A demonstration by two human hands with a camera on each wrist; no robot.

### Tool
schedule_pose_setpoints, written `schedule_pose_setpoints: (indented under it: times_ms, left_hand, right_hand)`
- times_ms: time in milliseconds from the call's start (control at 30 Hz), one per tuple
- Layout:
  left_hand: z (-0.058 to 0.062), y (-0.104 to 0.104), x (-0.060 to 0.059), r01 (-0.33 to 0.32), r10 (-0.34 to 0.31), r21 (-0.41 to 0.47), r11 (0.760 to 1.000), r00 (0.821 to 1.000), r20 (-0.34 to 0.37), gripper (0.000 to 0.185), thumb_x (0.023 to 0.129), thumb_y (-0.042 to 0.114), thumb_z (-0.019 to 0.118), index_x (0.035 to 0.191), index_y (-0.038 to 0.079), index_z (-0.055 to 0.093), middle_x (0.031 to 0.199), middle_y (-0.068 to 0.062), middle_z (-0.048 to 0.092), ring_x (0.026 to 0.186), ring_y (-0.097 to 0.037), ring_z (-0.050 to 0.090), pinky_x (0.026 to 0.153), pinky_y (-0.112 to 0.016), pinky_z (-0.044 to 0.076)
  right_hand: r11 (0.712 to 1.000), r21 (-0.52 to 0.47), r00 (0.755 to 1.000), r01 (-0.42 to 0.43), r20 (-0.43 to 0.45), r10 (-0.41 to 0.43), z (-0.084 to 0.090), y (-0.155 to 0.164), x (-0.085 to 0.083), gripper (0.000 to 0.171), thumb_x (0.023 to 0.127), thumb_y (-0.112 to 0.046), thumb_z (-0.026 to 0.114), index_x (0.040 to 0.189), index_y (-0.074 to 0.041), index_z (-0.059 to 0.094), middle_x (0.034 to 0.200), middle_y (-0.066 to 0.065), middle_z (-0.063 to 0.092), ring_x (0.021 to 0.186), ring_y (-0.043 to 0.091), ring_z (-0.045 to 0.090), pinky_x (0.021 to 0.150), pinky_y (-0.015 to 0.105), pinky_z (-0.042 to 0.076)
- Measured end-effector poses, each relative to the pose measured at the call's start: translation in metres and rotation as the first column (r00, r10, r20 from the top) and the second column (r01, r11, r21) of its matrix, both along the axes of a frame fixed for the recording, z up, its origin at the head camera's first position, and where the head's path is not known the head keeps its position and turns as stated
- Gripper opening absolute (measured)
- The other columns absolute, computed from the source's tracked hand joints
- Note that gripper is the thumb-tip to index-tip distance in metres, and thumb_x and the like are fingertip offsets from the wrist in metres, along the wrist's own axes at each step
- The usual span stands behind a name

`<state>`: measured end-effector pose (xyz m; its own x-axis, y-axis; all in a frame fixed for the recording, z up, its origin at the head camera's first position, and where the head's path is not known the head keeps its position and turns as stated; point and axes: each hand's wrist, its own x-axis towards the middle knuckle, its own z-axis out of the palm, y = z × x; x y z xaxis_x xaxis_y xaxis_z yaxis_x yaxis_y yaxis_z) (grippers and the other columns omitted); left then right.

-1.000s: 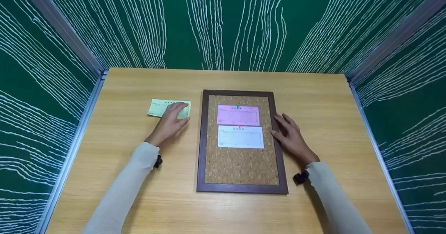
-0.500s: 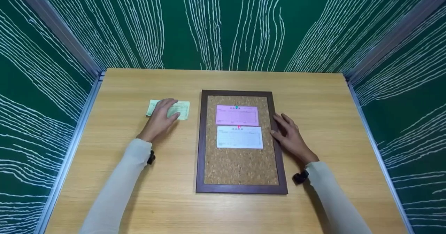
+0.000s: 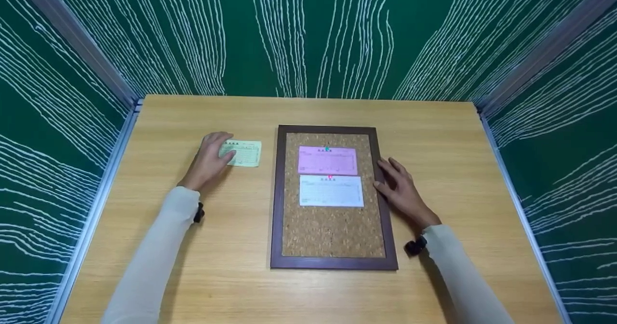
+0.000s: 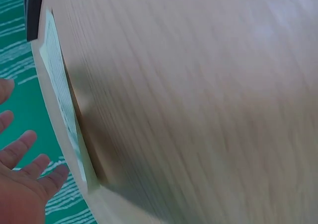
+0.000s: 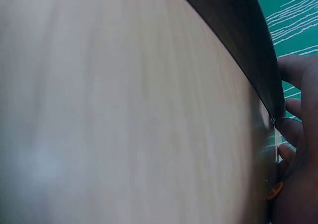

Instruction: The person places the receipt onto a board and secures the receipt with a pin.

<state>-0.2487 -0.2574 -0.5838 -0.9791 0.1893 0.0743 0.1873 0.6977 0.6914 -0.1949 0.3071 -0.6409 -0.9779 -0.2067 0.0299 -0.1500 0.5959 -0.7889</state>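
head: left hand (image 3: 208, 160) touches slip (image 3: 242, 153)

A light wooden table (image 3: 308, 285) carries a framed cork board (image 3: 332, 227) and a green slip (image 3: 246, 153) beside it.

I find the cork board (image 3: 333, 227) lying at the middle of the table (image 3: 308, 290), two slips (image 3: 330, 190) pinned on it, one behind the other. A loose slip (image 3: 245, 153) lies left of the board, well apart from it.
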Motion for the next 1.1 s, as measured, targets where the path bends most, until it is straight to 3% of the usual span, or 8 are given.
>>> schedule_pose_setpoints:
  times_ms: [200,700,1100]
  left_hand:
    - [0.0,-0.015,-0.006,-0.03,0.03,-0.009,1.0,1.0,-0.009,0.049,0.111,0.012,0.067,0.156,-0.003,0.055,0.164,-0.024,0.048,0.158,-0.042,0.033,0.131,-0.059,0.029]
    - [-0.006,-0.036,-0.018,-0.075,0.077,-0.025,0.997,0.994,0.084,0.05,0.111,0.011,0.065,0.158,-0.003,0.053,0.168,-0.027,0.042,0.16,-0.045,0.029,0.132,-0.061,0.028]
    - [-0.009,-0.045,-0.016,-0.112,0.107,-0.099,0.989,0.993,-0.046,0.037,0.109,0.0,0.063,0.144,-0.014,0.062,0.151,-0.036,0.056,0.148,-0.054,0.042,0.123,-0.065,0.038]
  right_hand:
    - [1.0,0.013,1.0,0.001,-0.007,-0.001,0.002,-0.001,0.001,0.069,0.108,-0.034,0.073,0.169,-0.015,0.046,0.18,0.023,0.02,0.165,0.051,0.015,0.127,0.078,0.015]
    - [1.0,0.011,1.0,0.011,-0.018,-0.011,0.003,-0.001,0.003,0.068,0.108,-0.031,0.073,0.169,-0.014,0.046,0.179,0.024,0.023,0.164,0.052,0.018,0.127,0.078,0.018]
    - [1.0,0.021,1.0,0.007,-0.008,-0.007,0.002,0.0,0.002,0.068,0.108,-0.031,0.073,0.169,-0.015,0.046,0.18,0.023,0.022,0.164,0.052,0.017,0.126,0.079,0.016]
